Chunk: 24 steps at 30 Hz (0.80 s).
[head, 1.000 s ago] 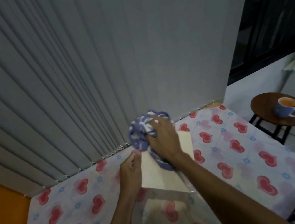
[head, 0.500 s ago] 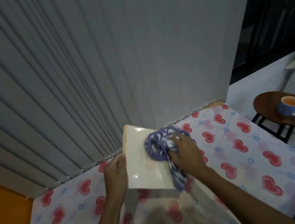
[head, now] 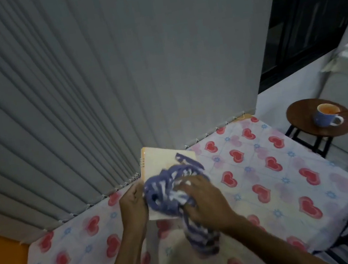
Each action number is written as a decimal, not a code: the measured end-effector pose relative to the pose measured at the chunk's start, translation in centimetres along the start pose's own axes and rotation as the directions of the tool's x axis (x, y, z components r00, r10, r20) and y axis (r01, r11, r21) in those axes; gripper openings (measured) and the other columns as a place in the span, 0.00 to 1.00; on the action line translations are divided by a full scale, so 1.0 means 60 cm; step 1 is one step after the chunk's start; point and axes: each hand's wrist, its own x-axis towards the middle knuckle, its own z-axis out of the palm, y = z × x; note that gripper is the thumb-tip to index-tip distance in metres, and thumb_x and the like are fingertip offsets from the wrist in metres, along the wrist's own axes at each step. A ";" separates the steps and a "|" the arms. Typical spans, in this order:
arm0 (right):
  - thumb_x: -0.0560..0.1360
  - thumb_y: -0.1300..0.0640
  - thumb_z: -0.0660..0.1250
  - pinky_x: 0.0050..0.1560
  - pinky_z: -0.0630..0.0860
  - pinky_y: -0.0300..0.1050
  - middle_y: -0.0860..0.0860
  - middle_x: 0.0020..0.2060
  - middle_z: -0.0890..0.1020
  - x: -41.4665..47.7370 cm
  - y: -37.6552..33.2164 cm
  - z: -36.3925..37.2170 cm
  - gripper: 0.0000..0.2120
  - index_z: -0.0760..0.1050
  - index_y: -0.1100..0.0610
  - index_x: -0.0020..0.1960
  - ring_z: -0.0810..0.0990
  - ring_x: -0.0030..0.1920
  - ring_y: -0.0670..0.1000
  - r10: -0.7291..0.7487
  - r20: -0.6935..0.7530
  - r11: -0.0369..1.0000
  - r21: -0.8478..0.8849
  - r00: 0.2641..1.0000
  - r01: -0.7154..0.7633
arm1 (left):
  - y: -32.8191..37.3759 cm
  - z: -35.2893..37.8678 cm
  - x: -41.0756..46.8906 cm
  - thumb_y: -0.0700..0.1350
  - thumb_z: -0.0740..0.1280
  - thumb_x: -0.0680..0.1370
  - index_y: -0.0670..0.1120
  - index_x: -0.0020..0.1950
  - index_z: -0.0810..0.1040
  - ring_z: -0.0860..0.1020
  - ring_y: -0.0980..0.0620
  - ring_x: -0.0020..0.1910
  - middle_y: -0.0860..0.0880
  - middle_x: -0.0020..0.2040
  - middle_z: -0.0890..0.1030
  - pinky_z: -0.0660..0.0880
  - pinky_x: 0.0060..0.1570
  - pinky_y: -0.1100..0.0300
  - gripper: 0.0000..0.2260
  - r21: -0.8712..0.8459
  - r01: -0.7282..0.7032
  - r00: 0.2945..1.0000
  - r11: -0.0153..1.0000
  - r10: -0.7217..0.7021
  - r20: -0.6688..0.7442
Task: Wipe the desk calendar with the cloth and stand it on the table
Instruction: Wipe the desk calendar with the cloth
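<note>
The blinds close off the table's far edge, just behind the desk calendar. Right of the hands, the heart-patterned tabletop lies open. Left is bare too. A stool with a cup stands well apart, far right.

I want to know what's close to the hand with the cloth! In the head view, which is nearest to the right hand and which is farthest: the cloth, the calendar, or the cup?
1. Cloth: bunched in the right hand itself.
2. Calendar: under the cloth, gripped at its left edge by the left hand.
3. Cup: far right, on the round stool beside the table.
</note>
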 end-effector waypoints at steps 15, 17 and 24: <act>0.77 0.51 0.64 0.69 0.74 0.57 0.54 0.67 0.81 -0.036 -0.030 0.057 0.21 0.77 0.55 0.68 0.77 0.67 0.59 0.114 0.012 0.993 -0.024 0.993 -0.113 | 0.008 0.000 0.033 0.40 0.62 0.82 0.48 0.30 0.63 0.63 0.51 0.30 0.48 0.27 0.66 0.61 0.32 0.56 0.20 0.085 0.023 0.990 0.996 -0.011 -0.140; 0.80 0.52 0.64 0.69 0.74 0.54 0.52 0.66 0.81 -0.046 0.007 0.047 0.17 0.78 0.54 0.67 0.78 0.66 0.56 0.175 0.044 0.984 -0.047 0.984 -0.173 | 0.007 0.004 0.034 0.42 0.62 0.81 0.49 0.31 0.66 0.64 0.53 0.30 0.51 0.27 0.68 0.61 0.31 0.57 0.18 0.108 0.039 0.987 0.993 -0.022 -0.159; 0.83 0.56 0.62 0.58 0.79 0.46 0.52 0.52 0.83 -0.021 0.102 -0.040 0.06 0.78 0.55 0.55 0.81 0.52 0.52 0.490 -0.197 0.869 0.029 0.849 -0.495 | -0.006 -0.019 0.049 0.44 0.63 0.81 0.45 0.32 0.72 0.67 0.59 0.27 0.54 0.25 0.70 0.61 0.28 0.60 0.16 0.114 0.024 0.986 0.993 -0.005 -0.165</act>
